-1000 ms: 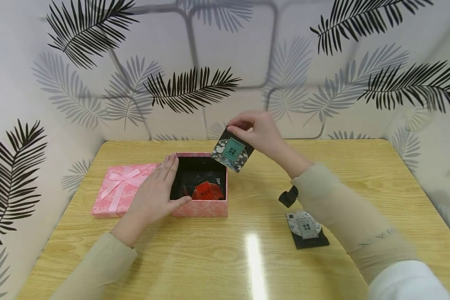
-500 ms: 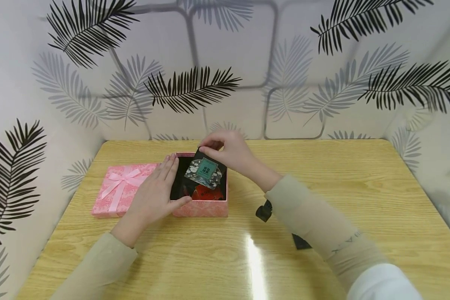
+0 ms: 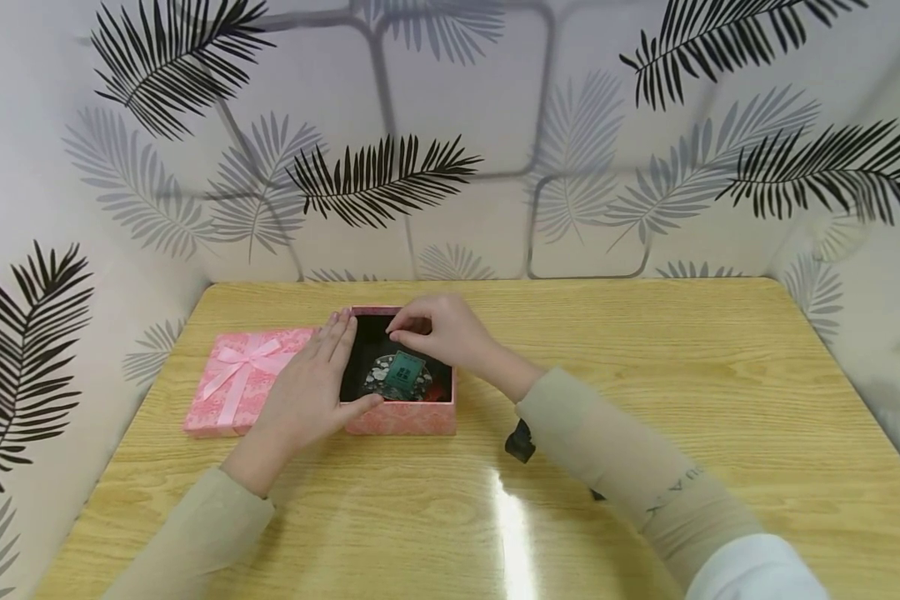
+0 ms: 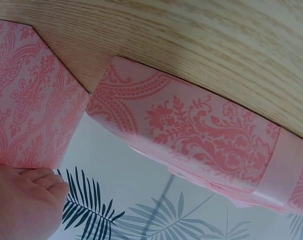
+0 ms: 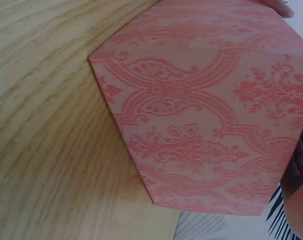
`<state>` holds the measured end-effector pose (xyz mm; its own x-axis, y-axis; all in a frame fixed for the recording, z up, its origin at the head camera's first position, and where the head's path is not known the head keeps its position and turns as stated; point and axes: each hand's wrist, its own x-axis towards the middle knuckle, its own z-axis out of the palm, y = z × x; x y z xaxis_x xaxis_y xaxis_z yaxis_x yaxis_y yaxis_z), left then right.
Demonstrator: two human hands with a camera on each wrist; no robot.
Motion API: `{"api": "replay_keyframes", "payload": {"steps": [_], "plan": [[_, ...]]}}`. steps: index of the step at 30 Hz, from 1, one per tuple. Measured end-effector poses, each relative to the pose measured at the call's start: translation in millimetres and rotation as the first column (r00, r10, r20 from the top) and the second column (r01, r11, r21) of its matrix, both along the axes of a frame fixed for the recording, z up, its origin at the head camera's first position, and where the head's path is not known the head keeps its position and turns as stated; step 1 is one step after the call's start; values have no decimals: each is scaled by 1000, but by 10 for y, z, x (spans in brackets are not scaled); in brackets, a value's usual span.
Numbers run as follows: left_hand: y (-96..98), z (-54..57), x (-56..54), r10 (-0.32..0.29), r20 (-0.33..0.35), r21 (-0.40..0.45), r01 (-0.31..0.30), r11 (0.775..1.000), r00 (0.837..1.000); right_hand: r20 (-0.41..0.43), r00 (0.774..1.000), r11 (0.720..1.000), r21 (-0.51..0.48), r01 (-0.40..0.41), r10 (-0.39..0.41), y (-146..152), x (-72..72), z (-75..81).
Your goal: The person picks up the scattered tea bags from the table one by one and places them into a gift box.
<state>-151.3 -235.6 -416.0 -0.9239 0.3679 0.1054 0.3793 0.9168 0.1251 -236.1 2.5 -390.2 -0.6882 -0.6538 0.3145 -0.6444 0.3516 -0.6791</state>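
My right hand [image 3: 450,333] is over the open pink patterned box [image 3: 401,419], pinching the top corner of a flat black packet [image 3: 403,372] with a green label. The packet leans down inside, overlapping a red packet [image 3: 437,392] that shows only at its edge. Straight fingers of my left hand [image 3: 307,392] rest along the box's left rim, its thumb at the front edge. In the left wrist view that hand [image 4: 29,202] lies against the box wall [image 4: 26,100]. From the right wrist, the box side [image 5: 191,115] hides most of the hand's work.
To the left of the box lies its pink lid [image 3: 225,371] with a ribbon bow. A dark corner of another packet [image 3: 597,495] peeks out beside the right sleeve [image 3: 630,467]. The wooden table [image 3: 690,358] meets a leaf-patterned backdrop [image 3: 450,217].
My right hand has carried the green-labelled packet left and down from beside the box into it, covering most of the red packet. The left hand has stayed in place.
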Motion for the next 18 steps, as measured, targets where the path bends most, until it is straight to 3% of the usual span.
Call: {"api": "replay_keyframes", "payload": {"steps": [8,18], "plan": [[13,12,26,3,7,12,-3,1000,1000,-18,1000,998,59,-8,9,25,1,-79],[4,8,30,8,3,2,-8,1000,1000,61,998,998,54,9,-12,136,-12,-30]]}}
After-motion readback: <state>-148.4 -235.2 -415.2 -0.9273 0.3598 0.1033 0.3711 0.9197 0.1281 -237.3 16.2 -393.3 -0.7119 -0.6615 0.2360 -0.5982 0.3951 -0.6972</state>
